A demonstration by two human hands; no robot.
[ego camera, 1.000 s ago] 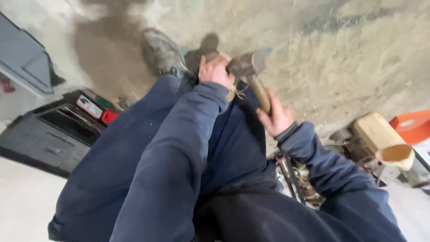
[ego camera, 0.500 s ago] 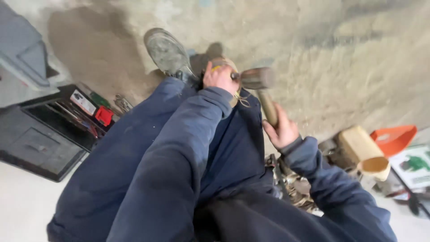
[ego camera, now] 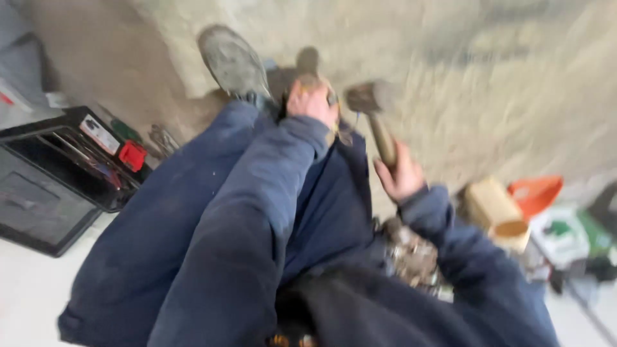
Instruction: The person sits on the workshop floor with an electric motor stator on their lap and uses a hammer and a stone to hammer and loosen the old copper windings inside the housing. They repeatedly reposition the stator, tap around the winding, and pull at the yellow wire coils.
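Right hand [ego camera: 402, 177] clenched low on hammer [ego camera: 373, 109] handle for swing; left hand [ego camera: 313, 103] wrapped round chisel [ego camera: 307, 64], steadying it against the wall [ego camera: 450, 58].

hammer [ego camera: 373, 109] right of left hand [ego camera: 313, 103] | toolbox [ego camera: 58, 180] far left (on floor) | boot [ego camera: 234, 63] ahead

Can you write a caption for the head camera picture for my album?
Right hand grips a wooden-handled hammer beside the left hand, above dark blue trousers.

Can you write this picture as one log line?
right hand: grips hammer handle | left hand: on blurred thing, by boot | toolbox: open
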